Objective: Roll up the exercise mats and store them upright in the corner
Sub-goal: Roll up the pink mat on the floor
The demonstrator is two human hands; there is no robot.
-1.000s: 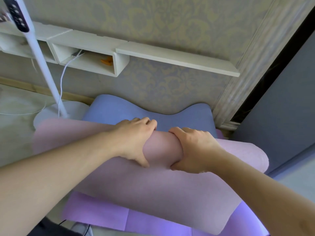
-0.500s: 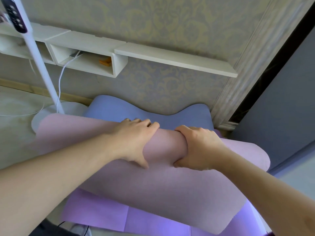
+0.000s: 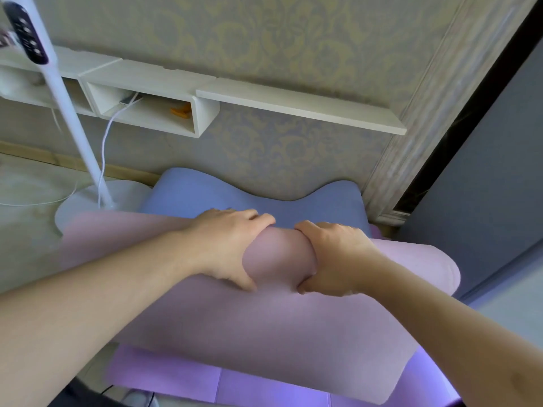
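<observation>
1. Three mats on the floor: the pink mat on top, its roll running left to right, parallel to the wall.
2. Left hand grips the roll at its middle, fingers curled over.
3. Right hand grips just beside it.
4. Blue mat behind, against the wall; purple mat beneath.

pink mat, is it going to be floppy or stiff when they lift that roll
Probably floppy: the pink mat dents where the left hand and right hand squeeze it. Likely light, since it bulges easily. Its loose roll may unroll if released.
</observation>
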